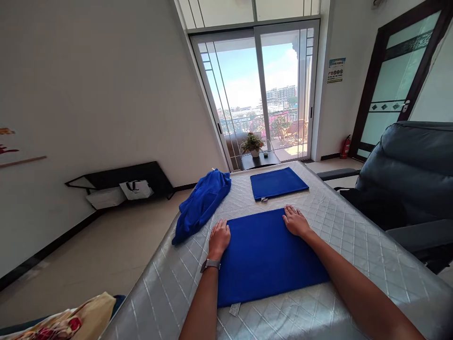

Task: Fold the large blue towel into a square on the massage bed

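A blue cloth, spread flat as a rectangle, lies in front of me on the silver quilted mattress. A small white tag sticks out from its near left edge. On its far left corner rests my left hand, fingers stretched forward and pointing away from me. My right hand lies flat at the far right corner, fingers extended. Beyond it is a second blue cloth, folded into a neat rectangle with a tag at its near edge. To the left, a crumpled blue cloth hangs partly over the mattress side.
A dark armchair stands close on the right. At the far end is a small black table with a potted plant. A black rack holds bags along the left wall. Patterned bedding sits at lower left.
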`<state>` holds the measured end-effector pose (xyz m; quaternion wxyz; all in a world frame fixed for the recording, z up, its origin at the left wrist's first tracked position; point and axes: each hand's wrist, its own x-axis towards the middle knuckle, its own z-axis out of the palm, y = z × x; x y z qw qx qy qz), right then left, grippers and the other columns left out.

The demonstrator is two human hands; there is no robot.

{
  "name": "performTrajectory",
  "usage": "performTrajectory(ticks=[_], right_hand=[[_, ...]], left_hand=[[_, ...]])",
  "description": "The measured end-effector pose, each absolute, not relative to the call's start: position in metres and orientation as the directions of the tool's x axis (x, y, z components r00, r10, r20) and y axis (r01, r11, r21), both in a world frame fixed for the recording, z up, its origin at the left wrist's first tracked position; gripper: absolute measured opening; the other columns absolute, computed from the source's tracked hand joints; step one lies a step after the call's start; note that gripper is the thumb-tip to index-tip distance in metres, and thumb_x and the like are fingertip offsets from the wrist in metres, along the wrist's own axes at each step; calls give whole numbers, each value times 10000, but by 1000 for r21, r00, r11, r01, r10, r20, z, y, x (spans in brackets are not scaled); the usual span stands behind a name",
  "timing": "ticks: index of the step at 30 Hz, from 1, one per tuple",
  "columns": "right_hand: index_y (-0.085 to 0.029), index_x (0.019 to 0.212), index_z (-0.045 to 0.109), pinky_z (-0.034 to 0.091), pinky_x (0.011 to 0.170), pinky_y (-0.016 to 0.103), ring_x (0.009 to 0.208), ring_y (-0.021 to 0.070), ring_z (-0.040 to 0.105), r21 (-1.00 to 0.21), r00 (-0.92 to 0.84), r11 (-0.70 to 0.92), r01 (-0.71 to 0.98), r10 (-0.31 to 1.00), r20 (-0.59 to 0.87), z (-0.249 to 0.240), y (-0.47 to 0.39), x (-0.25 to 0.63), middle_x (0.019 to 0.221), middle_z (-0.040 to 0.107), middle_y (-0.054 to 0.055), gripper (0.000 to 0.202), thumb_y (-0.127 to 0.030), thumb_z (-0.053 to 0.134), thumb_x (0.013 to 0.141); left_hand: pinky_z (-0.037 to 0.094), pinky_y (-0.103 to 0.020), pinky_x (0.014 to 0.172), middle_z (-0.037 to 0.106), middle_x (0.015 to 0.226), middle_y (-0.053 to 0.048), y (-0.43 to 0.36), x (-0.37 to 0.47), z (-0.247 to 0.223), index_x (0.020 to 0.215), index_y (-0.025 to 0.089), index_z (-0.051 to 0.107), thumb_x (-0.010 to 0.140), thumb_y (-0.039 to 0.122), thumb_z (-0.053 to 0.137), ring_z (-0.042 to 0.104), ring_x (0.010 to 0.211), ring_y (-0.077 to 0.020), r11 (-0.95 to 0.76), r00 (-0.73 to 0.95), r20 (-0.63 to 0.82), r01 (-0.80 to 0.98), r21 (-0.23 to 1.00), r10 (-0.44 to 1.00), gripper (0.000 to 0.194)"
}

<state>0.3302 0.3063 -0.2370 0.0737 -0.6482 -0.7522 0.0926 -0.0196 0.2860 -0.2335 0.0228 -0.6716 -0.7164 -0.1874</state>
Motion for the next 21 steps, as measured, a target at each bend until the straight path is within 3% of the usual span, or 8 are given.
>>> performTrajectory(ticks=[7,13,21], right_hand=[[-49,1612,244,57,1264,400,1568,199,125,-208,-179,189,960,982,67,-235,298,331,1690,200,108,660,-368,169,1039],[-68,1622,221,87,1260,389,1570,201,114,-259,-201,196,946,980,10,-239,294,334,1697,180,95,677,-409,170,1040],[-72,1629,182,61,1259,396,1573,187,80,-270,-180,169,948,984,-17,-240,295,334,1703,151,85,681,-421,161,1044]], left_hand=[[495,-310,970,755,1157,-96,275,-26,-204,1085,195,730,966,229,373,694,1080,-222,43,-157,360,951,305,920,378],[480,-320,799,765,982,-122,267,-35,-196,987,178,710,953,237,404,708,935,-251,136,-250,345,937,321,905,314],[456,-317,771,736,914,-104,254,11,-190,898,195,678,1017,244,335,695,871,-233,-46,-45,305,957,285,951,366]])
